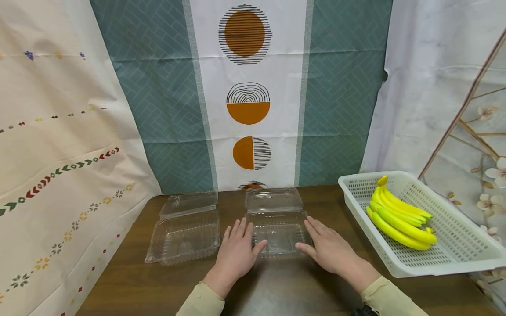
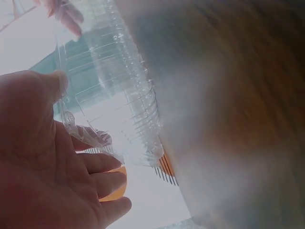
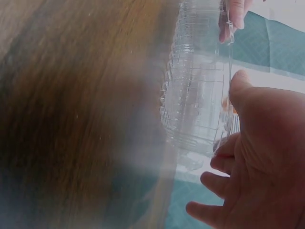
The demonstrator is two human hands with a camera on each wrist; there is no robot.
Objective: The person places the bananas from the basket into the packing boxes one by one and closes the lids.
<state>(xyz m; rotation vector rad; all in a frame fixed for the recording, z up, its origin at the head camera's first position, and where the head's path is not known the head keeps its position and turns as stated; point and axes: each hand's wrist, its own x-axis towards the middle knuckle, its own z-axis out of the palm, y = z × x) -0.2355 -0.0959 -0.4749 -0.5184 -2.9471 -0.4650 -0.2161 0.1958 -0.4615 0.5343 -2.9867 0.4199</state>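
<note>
A clear plastic clamshell box (image 1: 278, 235) lies with its lid (image 1: 272, 199) folded back, in front of me in the head view. At its left side my left hand (image 1: 238, 252) has its fingers stretched forward, thumb at the near corner. My right hand (image 1: 330, 245) mirrors this at the right side, its thumb also by the front corner. Both wrist views show the thumb at the box's rim (image 2: 66, 114) and the index fingertip overlapping its corner, while the other fingers extend loosely. A second clear clamshell box (image 1: 186, 237), lid back, sits left of my left hand.
On the right stands a white slotted plastic basket (image 1: 466, 256) with yellow bananas (image 1: 399, 215) in it. The brown wooden table (image 1: 130, 281) ends against a patterned cloth (image 1: 253, 123) at the back, with further cloths on both sides.
</note>
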